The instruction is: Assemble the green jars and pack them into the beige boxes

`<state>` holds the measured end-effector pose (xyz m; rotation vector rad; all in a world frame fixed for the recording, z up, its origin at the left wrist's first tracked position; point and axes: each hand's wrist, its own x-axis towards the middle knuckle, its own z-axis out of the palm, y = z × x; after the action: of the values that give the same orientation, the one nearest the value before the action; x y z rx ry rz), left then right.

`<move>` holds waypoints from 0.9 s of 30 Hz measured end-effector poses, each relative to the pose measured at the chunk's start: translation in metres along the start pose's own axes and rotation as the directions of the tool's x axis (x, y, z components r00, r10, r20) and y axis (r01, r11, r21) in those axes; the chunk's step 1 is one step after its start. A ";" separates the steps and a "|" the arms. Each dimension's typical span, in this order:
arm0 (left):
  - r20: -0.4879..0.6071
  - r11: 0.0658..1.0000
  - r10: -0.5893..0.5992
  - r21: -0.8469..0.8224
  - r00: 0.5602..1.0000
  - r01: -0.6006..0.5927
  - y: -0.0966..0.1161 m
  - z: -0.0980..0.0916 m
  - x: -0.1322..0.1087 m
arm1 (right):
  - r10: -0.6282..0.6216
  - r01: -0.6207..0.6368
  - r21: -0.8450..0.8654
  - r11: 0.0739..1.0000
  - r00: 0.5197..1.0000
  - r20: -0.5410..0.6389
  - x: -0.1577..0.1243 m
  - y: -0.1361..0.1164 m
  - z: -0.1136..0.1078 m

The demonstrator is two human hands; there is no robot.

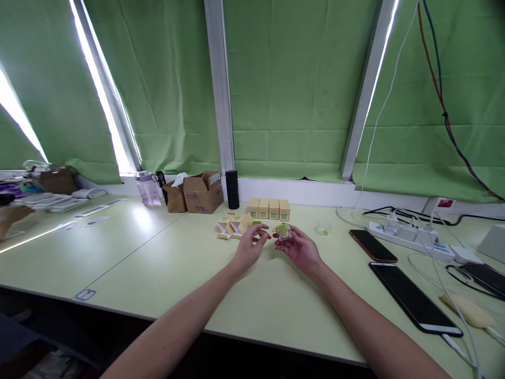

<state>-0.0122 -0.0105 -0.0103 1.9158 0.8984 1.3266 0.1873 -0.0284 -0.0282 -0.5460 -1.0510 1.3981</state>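
Note:
Between the fingers of my right hand (302, 251) is a small clear square box (283, 232) with something green inside, held a little above the table. My left hand (251, 246) is just to the left of it, fingers loosely bent and apart, with nothing visible in them. Behind my left hand lie two small cardboard boxes (232, 223) with their flaps open and green labels. Further back stands a row of several closed cardboard boxes (269, 209) of the same kind. A clear small dish (323, 228) with a yellow piece in it sits to the right.
A phone (373, 245), a larger tablet-like phone (414, 297) and a white power strip (410, 241) with cables lie at the right. A black cylinder (232, 190), a brown carton (203, 195) and a purple bottle (149, 188) stand at the back. Another person's hand (13, 217) shows far left.

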 end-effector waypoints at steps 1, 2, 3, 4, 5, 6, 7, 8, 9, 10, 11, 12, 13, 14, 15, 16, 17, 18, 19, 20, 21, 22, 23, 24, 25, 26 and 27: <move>0.005 1.000 -0.004 0.003 1.000 0.004 0.000 0.000 0.000 | 0.004 -0.004 0.009 1.000 1.000 -0.010 0.000 0.000 0.000; 0.008 1.000 -0.008 0.006 1.000 0.008 0.000 0.000 0.000 | 0.008 -0.007 0.016 1.000 1.000 -0.024 0.000 0.000 0.000; 0.012 1.000 -0.011 0.010 1.000 0.011 -0.001 0.000 0.000 | 0.009 -0.009 0.020 1.000 0.999 -0.041 0.000 -0.001 0.000; 0.015 1.000 -0.015 0.012 1.000 0.015 -0.001 0.000 0.000 | 0.008 -0.006 0.019 1.000 0.998 -0.059 0.000 -0.001 0.001; 0.018 1.000 -0.019 0.012 1.000 0.019 -0.001 0.000 0.000 | 0.002 -0.001 0.014 1.000 0.997 -0.076 0.000 -0.001 0.001; 0.022 1.000 -0.025 0.011 0.999 0.025 -0.001 0.000 0.000 | -0.009 0.009 0.004 1.000 0.996 -0.092 0.000 -0.001 0.001; 0.025 0.999 -0.032 0.009 0.999 0.031 -0.002 0.000 0.000 | -0.023 0.021 -0.012 1.000 0.994 -0.103 -0.001 -0.001 0.001; 0.029 0.999 -0.038 0.007 0.999 0.038 -0.002 0.001 0.000 | -0.038 0.035 -0.034 0.999 0.993 -0.108 -0.001 -0.001 0.002; 0.035 0.999 -0.043 0.006 0.998 0.043 -0.003 0.001 0.001 | -0.053 0.047 -0.060 0.997 0.992 -0.111 -0.001 -0.001 0.002; 0.042 0.999 -0.046 0.006 0.998 0.046 -0.004 0.001 0.001 | -0.069 0.059 -0.090 0.994 0.991 -0.112 -0.001 -0.001 0.002; 0.048 0.999 -0.046 0.006 0.998 0.046 -0.005 0.001 0.001 | -0.084 0.070 -0.123 0.990 0.990 -0.114 -0.001 0.000 0.002; 0.055 0.999 -0.044 0.006 0.998 0.044 -0.006 0.001 0.001 | -0.103 0.084 -0.158 0.984 0.988 -0.116 0.000 0.000 0.002; 0.060 0.999 -0.040 0.007 0.997 0.040 -0.007 0.001 0.001 | -0.124 0.099 -0.196 0.975 0.985 -0.117 0.000 0.001 0.002; 0.064 0.999 -0.036 0.008 0.997 0.036 -0.008 0.001 0.001 | -0.147 0.116 -0.234 0.965 0.982 -0.118 0.000 0.001 0.002; 0.067 0.999 -0.033 0.008 0.997 0.033 -0.009 0.001 0.001 | -0.168 0.131 -0.269 0.954 0.979 -0.118 0.001 0.002 0.002; 0.071 0.999 -0.032 0.009 0.997 0.032 -0.009 0.002 0.001 | -0.183 0.141 -0.298 0.944 0.976 -0.118 0.001 0.002 0.002; 0.073 0.999 -0.032 0.010 0.997 0.032 -0.009 0.002 0.001 | -0.192 0.146 -0.319 0.936 0.974 -0.118 0.001 0.002 0.003; 0.075 0.999 -0.036 0.011 0.997 0.036 -0.009 0.002 0.001 | -0.194 0.145 -0.334 0.931 0.974 -0.119 0.001 0.002 0.004; 0.076 0.999 -0.043 0.013 0.996 0.042 -0.009 0.002 0.001 | -0.192 0.142 -0.343 0.928 0.974 -0.117 0.000 0.002 0.005; 0.077 0.999 -0.050 0.016 0.996 0.048 -0.009 0.002 0.001 | -0.190 0.140 -0.351 0.926 0.975 -0.112 0.000 0.002 0.006; 0.079 0.998 -0.054 0.020 0.995 0.052 -0.008 0.002 0.001 | -0.187 0.140 -0.358 0.923 0.977 -0.102 -0.001 0.001 0.008; 0.085 0.998 -0.053 0.022 0.995 0.052 -0.008 0.002 0.001 | -0.187 0.142 -0.363 0.921 0.978 -0.090 -0.001 0.001 0.009; 0.093 0.999 -0.050 0.023 0.994 0.048 -0.007 0.002 0.001 | -0.188 0.147 -0.368 0.918 0.979 -0.078 -0.002 0.000 0.010; 0.099 0.999 -0.045 0.023 0.994 0.043 -0.007 0.002 0.001 | -0.190 0.152 -0.370 0.916 0.979 -0.067 -0.002 0.000 0.011; 0.101 0.999 -0.040 0.024 0.994 0.038 -0.006 0.002 0.001 | -0.192 0.157 -0.372 0.915 0.980 -0.060 -0.002 0.000 0.012; 0.101 0.999 -0.039 0.026 0.994 0.037 -0.006 0.003 0.001 | -0.192 0.159 -0.372 0.914 0.980 -0.055 -0.002 0.000 0.012; 0.099 0.999 -0.043 0.031 0.994 0.040 -0.006 0.003 0.000 | -0.191 0.159 -0.372 0.915 0.980 -0.051 -0.002 0.000 0.012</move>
<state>-0.0107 -0.0073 -0.0156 1.9562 0.9068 1.1898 0.1772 -0.0336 -0.0228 -0.7573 -1.2675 1.0151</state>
